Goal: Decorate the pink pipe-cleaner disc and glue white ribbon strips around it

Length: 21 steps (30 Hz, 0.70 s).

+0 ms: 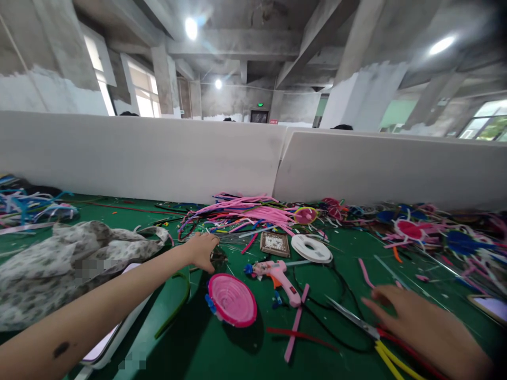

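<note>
At the middle left, my left hand [201, 250] is curled, thumb and fingers around a small dark thing [218, 257] that I cannot make out. Just below it sits a round pink bowl-shaped piece [233, 300] with blue bits on its side, tilted to show ringed walls. A pink glue gun [279, 277] with an orange trigger lies to its right. My right hand [420, 322], somewhat blurred, has thumb and fingers apart and holds nothing I can see. Beside and partly beneath it are open scissors [356, 319] with red and yellow handles.
Pink pipe cleaners [253, 211] are heaped along a white partition [158, 158]. A white spool [311, 248] and a small framed tray [274, 244] lie in front. Patterned cloth [87, 253] and a phone [106, 338] are at left, colourful flower-like pieces [412, 230] at right.
</note>
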Available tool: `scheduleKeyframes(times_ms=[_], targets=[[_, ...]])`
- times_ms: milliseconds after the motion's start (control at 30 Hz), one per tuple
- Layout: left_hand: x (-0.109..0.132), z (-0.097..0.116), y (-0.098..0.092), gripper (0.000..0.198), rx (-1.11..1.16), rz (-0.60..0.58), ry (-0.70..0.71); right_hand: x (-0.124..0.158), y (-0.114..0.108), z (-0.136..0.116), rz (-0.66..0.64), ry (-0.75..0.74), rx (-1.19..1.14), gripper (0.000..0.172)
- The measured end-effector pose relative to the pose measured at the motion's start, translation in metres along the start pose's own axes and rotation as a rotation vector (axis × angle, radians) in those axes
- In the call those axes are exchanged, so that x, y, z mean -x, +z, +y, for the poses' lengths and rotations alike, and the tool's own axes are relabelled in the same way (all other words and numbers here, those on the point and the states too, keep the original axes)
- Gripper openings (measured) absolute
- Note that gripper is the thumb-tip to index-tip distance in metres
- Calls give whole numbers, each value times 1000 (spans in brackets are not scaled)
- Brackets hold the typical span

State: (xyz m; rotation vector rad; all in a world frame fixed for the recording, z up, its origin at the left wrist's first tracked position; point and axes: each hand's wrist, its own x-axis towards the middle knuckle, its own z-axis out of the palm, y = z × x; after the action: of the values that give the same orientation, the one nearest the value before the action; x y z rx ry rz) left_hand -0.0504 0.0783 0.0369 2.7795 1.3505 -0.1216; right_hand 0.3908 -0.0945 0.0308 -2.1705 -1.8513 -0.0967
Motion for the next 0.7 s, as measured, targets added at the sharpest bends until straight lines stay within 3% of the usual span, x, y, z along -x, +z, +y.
scheduleKeyframes(times_ms=[33,100,200,300,433,533,600,700], targets=[[0,0,0,74,-27,-8,1,-18,-4,-10,-28,-15,33,31],[0,0,-1,71,-67,-32,6,-58,-2,-19,36,-33,70,35],[-3,-3,-2,58,-91,-71,7,-115,19,-10,64,11,77,33],[-6,-10,-1,42,-77,-99,8,-144,40,5,-15,29,36,21],[-9,-17,-1,29,-50,-91,44,-135,43,17,-18,33,24,25],[-15,-19,-2,31,-36,-50,57,-115,31,13,104,1,32,37],[-23,-17,-3,34,-30,-10,44,-105,23,-2,227,-69,15,39],[-34,-12,-9,37,-23,61,21,-100,18,-46,211,-240,-111,31]])
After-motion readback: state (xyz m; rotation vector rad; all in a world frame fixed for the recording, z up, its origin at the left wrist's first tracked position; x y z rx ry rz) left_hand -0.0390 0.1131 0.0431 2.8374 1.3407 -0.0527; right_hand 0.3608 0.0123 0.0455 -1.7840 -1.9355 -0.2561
